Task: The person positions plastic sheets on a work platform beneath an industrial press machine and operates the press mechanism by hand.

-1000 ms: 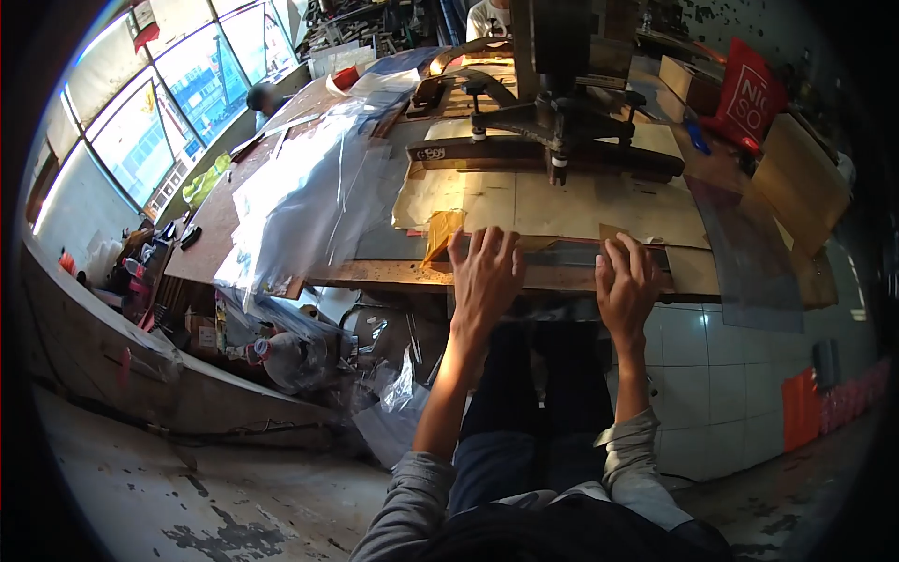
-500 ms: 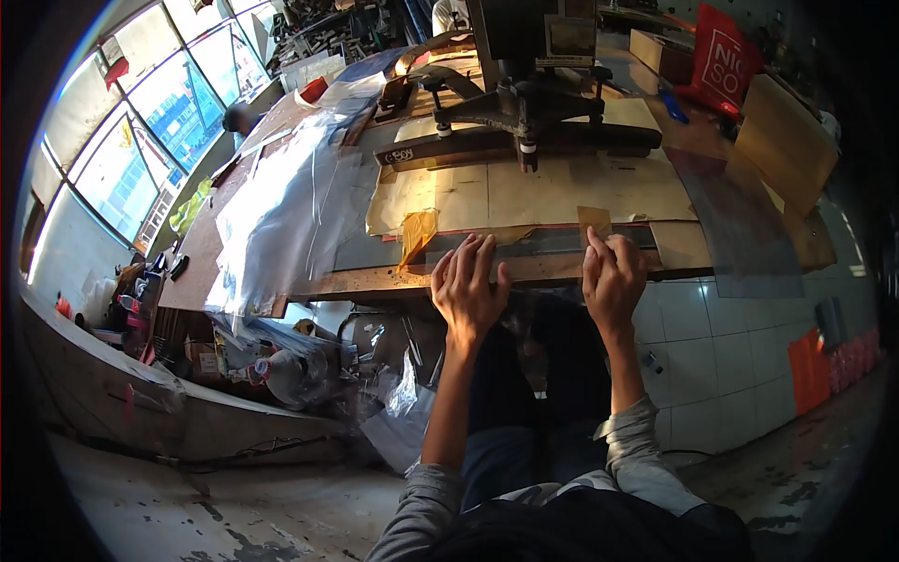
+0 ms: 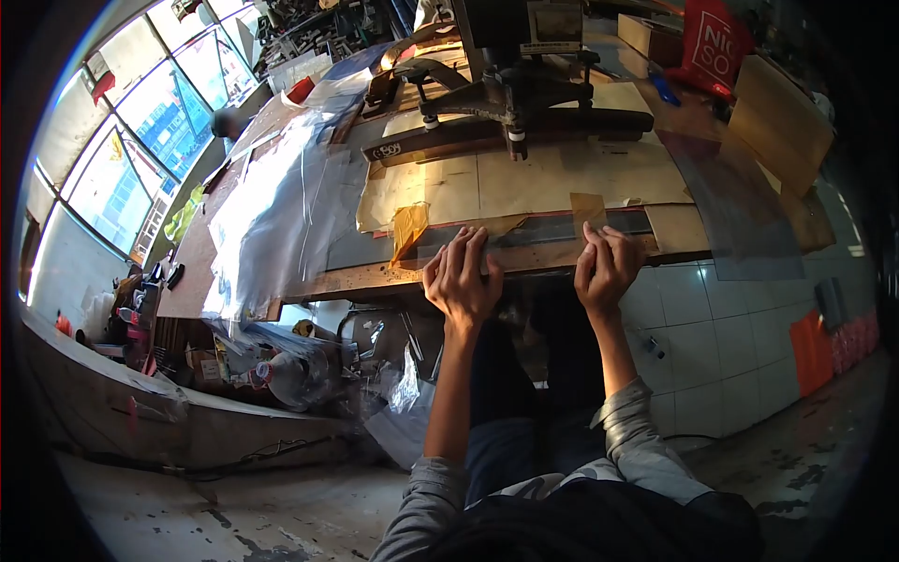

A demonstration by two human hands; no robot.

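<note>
My left hand (image 3: pixel 464 281) rests at the front edge of the workbench, fingers stretched forward and thumb apart. Its fingertips touch the dark grey strip (image 3: pixel 548 229) along the bench front. My right hand (image 3: pixel 609 272) is at the same edge farther right, fingers bent and drawn together. Whether a thin clear sheet lies between its fingers I cannot make out. Beyond the hands lies a tan board (image 3: pixel 524 183), with a piece of amber tape (image 3: pixel 409 230) left of my left hand and another amber tape piece (image 3: pixel 588 214) just past my right fingertips.
A black press head with a long bar (image 3: pixel 506 136) stands over the board. Clear plastic sheets (image 3: pixel 276 215) cover the bench's left side; a translucent sheet (image 3: pixel 749 225) overhangs at right. A red bag (image 3: pixel 714 47) and cardboard box (image 3: pixel 782 122) stand back right. Another person (image 3: pixel 228 122) is by the windows.
The view has shifted slightly, so the bench sits a little higher and farther left. Both hands stay at the front edge; the fingers of my right hand look a bit more bent.
</note>
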